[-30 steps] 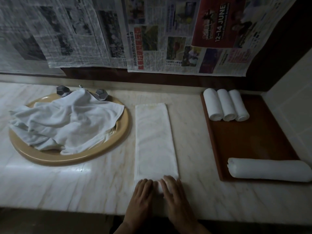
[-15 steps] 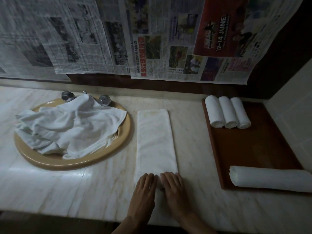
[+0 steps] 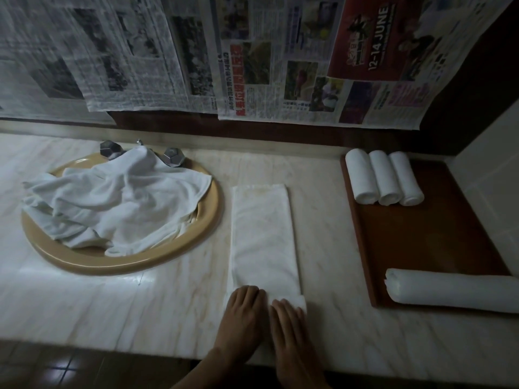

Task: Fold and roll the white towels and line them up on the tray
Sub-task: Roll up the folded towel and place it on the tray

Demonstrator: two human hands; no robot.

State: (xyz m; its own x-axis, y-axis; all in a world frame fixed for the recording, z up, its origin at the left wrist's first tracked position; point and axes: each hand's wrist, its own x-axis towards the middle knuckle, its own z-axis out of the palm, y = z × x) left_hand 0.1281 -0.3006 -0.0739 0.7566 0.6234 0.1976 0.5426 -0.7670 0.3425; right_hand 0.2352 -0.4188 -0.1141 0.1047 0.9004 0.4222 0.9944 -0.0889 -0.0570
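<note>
Head view: part way through, one towel being rolled, more waiting.

Three rolled towels [image 3: 384,177] lie side by side at the far end of the tray [image 3: 427,242] on the right of the frame, and a longer roll [image 3: 452,290] lies across its near edge. At bottom centre, the left hand [image 3: 243,313] and right hand [image 3: 289,327] press with straight fingers on the near end of the folded towel [image 3: 264,237] on the desk [image 3: 112,304], where a small roll shows. It seems barely begun. A heap of unfolded towels [image 3: 112,203] fills the basin [image 3: 196,242] at left, so folding, rolling and lining up remain.
</note>
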